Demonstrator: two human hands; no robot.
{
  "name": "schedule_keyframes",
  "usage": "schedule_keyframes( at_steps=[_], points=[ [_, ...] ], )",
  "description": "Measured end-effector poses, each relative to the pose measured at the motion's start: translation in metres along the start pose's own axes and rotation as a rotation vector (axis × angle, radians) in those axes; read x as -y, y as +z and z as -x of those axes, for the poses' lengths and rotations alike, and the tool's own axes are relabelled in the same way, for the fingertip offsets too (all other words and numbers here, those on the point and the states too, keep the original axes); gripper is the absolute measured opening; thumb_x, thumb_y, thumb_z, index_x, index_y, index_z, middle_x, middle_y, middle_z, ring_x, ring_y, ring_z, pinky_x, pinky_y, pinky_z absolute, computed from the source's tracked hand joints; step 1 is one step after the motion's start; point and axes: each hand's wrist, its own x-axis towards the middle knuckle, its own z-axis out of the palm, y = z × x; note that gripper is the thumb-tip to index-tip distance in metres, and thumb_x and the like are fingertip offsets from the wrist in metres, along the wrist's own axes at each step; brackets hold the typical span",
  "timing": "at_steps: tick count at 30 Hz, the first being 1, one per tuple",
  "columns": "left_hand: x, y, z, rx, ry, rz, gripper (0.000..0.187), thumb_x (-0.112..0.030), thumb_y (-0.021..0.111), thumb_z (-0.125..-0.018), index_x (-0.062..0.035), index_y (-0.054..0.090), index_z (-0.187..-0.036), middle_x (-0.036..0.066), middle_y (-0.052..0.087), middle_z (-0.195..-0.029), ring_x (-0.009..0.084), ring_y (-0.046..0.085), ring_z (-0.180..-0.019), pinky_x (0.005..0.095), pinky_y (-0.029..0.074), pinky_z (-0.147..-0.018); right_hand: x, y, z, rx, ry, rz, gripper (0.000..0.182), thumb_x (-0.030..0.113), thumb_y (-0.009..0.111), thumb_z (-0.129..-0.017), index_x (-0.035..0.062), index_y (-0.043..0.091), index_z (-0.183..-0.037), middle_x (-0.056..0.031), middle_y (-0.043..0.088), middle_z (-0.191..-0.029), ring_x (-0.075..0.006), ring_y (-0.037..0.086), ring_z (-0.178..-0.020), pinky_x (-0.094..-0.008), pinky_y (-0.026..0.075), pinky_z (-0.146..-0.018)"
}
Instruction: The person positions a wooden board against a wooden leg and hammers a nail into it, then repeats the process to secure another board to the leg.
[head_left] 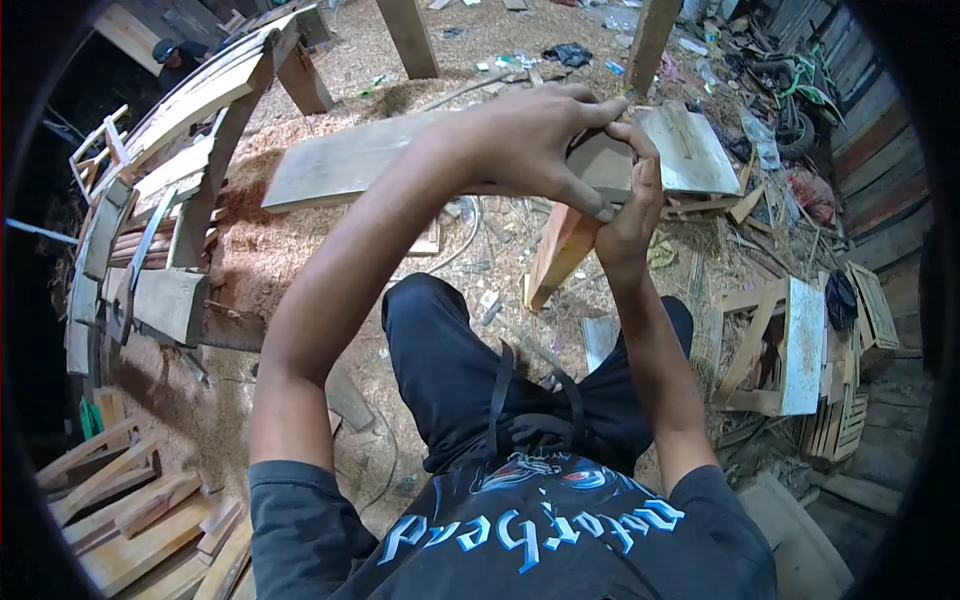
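A squared wooden post (562,250) rises between my knees, its end face (602,165) towards me. My left hand (535,140) curves round the far and left sides of that end, thumb along the near edge. My right hand (632,195) wraps the right side, with its fingertips close to those of my left hand. Together the hands make a ring about the end of the post. Behind them lies a wide pale plank (330,165), partly hidden by my left forearm. A weathered board (690,150) sits just beyond my right hand.
A curved wooden frame (195,190) stands at left, with a person (178,65) behind it. Cut timber (150,520) is piled at lower left. A small wooden stand (795,345) is at right. Sawdust covers the ground, and a motorbike (800,110) stands by the wall.
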Motion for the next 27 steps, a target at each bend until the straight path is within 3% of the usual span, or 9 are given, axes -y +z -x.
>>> schedule_keyframes(
  at_steps=[4, 13, 14, 17, 18, 21, 22, 25, 27],
  points=[
    [-0.001, -0.003, 0.002, 0.01, -0.004, -0.018, 0.107, -0.058, 0.084, -0.066, -0.0025, 0.045, -0.149, 0.025, 0.055, -0.135, 0.0381, 0.058, -0.121, 0.0439, 0.048, -0.103, 0.013, 0.014, 0.001, -0.118, 0.085, -0.299, 0.049, 0.031, 0.027, -0.107, -0.0021, 0.027, -0.143, -0.0227, 0.043, -0.137, -0.0293, 0.049, -0.126, -0.0434, 0.036, -0.109],
    [-0.002, 0.001, -0.001, 0.01, -0.007, -0.041, 0.101, -0.052, 0.084, -0.067, -0.0024, 0.047, -0.147, 0.023, 0.055, -0.135, 0.0363, 0.06, -0.118, 0.0415, 0.051, -0.101, 0.008, 0.007, 0.028, -0.099, 0.305, -0.211, 0.063, 0.047, 0.019, -0.109, -0.0007, 0.027, -0.149, -0.0223, 0.042, -0.142, -0.0283, 0.045, -0.134, -0.0424, 0.037, -0.112],
    [-0.001, 0.001, -0.003, 0.012, -0.014, -0.045, 0.102, -0.052, 0.084, -0.067, -0.0028, 0.047, -0.147, 0.022, 0.055, -0.135, 0.0362, 0.061, -0.118, 0.0417, 0.051, -0.101, 0.009, 0.007, 0.034, -0.079, 0.299, -0.209, 0.066, 0.05, 0.029, -0.107, -0.0031, 0.025, -0.147, -0.023, 0.04, -0.141, -0.0304, 0.043, -0.134, -0.0443, 0.034, -0.113],
    [0.004, 0.008, -0.002, -0.058, 0.0, 0.0, 0.104, -0.053, 0.085, -0.066, -0.0048, 0.046, -0.149, 0.021, 0.055, -0.136, 0.036, 0.06, -0.119, 0.0417, 0.051, -0.102, 0.0, 0.011, 0.04, -0.019, 0.099, -0.198, 0.074, 0.055, 0.035, -0.104, -0.0025, 0.021, -0.149, -0.0223, 0.037, -0.143, -0.0307, 0.044, -0.133, -0.0442, 0.036, -0.112],
    [0.007, 0.012, -0.001, -0.093, 0.009, 0.023, 0.104, -0.054, 0.085, -0.065, -0.0056, 0.046, -0.149, 0.021, 0.055, -0.136, 0.036, 0.06, -0.12, 0.0417, 0.051, -0.102, -0.006, 0.01, 0.039, 0.001, 0.118, -0.185, 0.082, 0.057, 0.047, -0.1, -0.0008, 0.017, -0.151, -0.0218, 0.036, -0.144, -0.0312, 0.045, -0.132, -0.0439, 0.039, -0.11],
    [0.019, 0.025, 0.005, -0.19, -0.028, 0.149, 0.107, -0.054, 0.085, -0.064, -0.0077, 0.043, -0.151, 0.021, 0.054, -0.137, 0.0371, 0.059, -0.122, 0.0437, 0.05, -0.103, -0.017, 0.015, 0.034, -0.008, 0.128, -0.243, 0.084, 0.048, 0.061, -0.097, 0.0012, 0.017, -0.152, -0.0215, 0.037, -0.143, -0.0312, 0.046, -0.132, -0.0426, 0.042, -0.108],
    [0.024, 0.032, 0.008, -0.237, -0.052, 0.194, 0.106, -0.054, 0.084, -0.066, -0.0094, 0.042, -0.152, 0.021, 0.052, -0.141, 0.0382, 0.057, -0.124, 0.0452, 0.049, -0.104, -0.015, 0.016, 0.03, 0.004, 0.171, -0.294, 0.09, 0.035, 0.073, -0.092, 0.0025, 0.016, -0.153, -0.0211, 0.037, -0.144, -0.0304, 0.046, -0.132, -0.0417, 0.044, -0.108],
    [0.029, 0.043, 0.018, -0.34, -0.148, 0.323, 0.103, -0.053, 0.083, -0.068, -0.0109, 0.042, -0.153, 0.021, 0.049, -0.144, 0.0376, 0.056, -0.125, 0.0469, 0.048, -0.104, -0.027, 0.018, 0.037, 0.137, 0.149, -0.218, 0.091, 0.025, 0.076, -0.09, 0.0026, 0.015, -0.154, -0.0207, 0.035, -0.145, -0.0281, 0.046, -0.132, -0.041, 0.044, -0.107],
    [0.039, 0.056, 0.028, -0.425, -0.203, 0.399, 0.1, -0.048, 0.081, -0.072, -0.012, 0.037, -0.155, 0.023, 0.047, -0.145, 0.0342, 0.057, -0.123, 0.0436, 0.052, -0.098, -0.048, 0.016, 0.056, 0.138, 0.265, -0.186, 0.086, 0.018, 0.075, -0.088, -0.0012, 0.021, -0.152, -0.02, 0.045, -0.137, -0.0257, 0.051, -0.126, -0.0402, 0.047, -0.103]
  ],
)
